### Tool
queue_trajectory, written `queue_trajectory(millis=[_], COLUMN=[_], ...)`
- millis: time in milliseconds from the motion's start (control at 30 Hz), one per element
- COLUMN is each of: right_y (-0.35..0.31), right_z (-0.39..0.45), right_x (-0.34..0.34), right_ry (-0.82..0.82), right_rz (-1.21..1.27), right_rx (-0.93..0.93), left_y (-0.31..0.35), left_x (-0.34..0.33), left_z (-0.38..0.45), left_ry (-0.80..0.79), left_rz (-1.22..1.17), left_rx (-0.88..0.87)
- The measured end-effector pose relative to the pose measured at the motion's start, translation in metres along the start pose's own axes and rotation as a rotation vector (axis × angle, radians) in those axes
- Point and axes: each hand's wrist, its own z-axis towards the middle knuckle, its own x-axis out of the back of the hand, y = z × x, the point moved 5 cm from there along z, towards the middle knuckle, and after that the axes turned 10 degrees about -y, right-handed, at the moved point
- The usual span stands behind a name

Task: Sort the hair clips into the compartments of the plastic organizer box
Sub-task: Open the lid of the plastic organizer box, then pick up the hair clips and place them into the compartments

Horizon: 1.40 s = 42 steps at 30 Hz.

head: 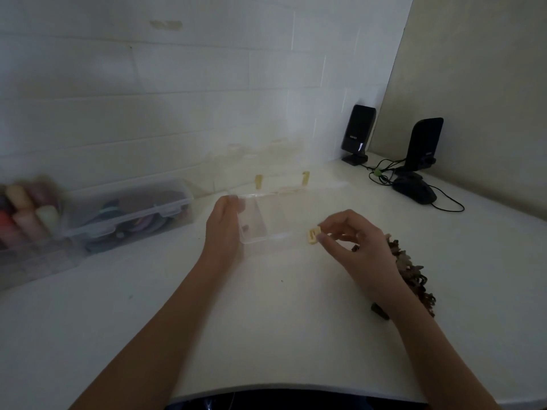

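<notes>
- Here the clear organizer box (pixel 266 217) sits open near the back edge of the white tabletop (pixel 266 321), its lid tipped up toward the wall with two yellow latches (pixel 259 182) showing.
- The left hand (pixel 222 229) rests against the box's left end, fingers fairly straight and bracing it rather than curling round it.
- The right hand (pixel 355 241) pinches a small yellow latch piece (pixel 314 235) at the box's right front corner between thumb and fingertip.
- The brown hair clips (pixel 411 273) lie in a heap just behind the right wrist, toward the right edge of the tabletop, none of them in the box yet.
- I'd judge the box is only being opened or readied; next the right hand must let go of the latch, reach back to the heap and pick out one clip.
- The dividers are faint through the clear plastic, so the compartment count is unclear; much of the heap is hidden by the wrist.
- At the left edge a second storage box (pixel 127 214) and blurred coloured rolls (pixel 26 214) stand; speakers (pixel 358 134) sit in the back right corner.
</notes>
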Motion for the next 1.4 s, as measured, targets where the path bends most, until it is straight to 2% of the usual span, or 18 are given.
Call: queue_trajectory(millis=[233, 333, 400, 533, 667, 967, 1267, 1400], right_y=[-0.026, -0.038, -0.036, -0.016, 0.001, 0.036, 0.049, 0.056], right_z=[0.031, 0.043, 0.046, 0.035, 0.015, -0.031, -0.023, -0.020], right_x=[-0.037, -0.059, -0.064, -0.037, 0.003, 0.064, 0.042, 0.038], right_ry=[0.003, -0.051, -0.089, -0.018, 0.042, 0.057, -0.201, -0.283], right_rz=[-0.067, -0.212, -0.281, -0.308, -0.394, -0.580, -0.711, -0.773], right_rx=[0.110, 0.181, 0.191, 0.113, 0.019, -0.259, -0.312, -0.389], left_y=[0.008, 0.013, 0.014, 0.006, 0.005, 0.001, 0.000, 0.000], left_x=[-0.007, -0.006, -0.005, -0.003, -0.003, -0.001, -0.001, -0.002], left_z=[-0.009, -0.014, -0.016, -0.008, -0.006, -0.002, -0.004, -0.005], left_ry=[-0.047, -0.077, -0.064, -0.023, 0.004, 0.033, 0.043, 0.037], left_rz=[0.098, 0.225, 0.251, 0.177, 0.182, 0.193, 0.194, 0.209], left_rx=[-0.139, -0.272, -0.294, -0.200, -0.182, -0.139, -0.162, -0.177])
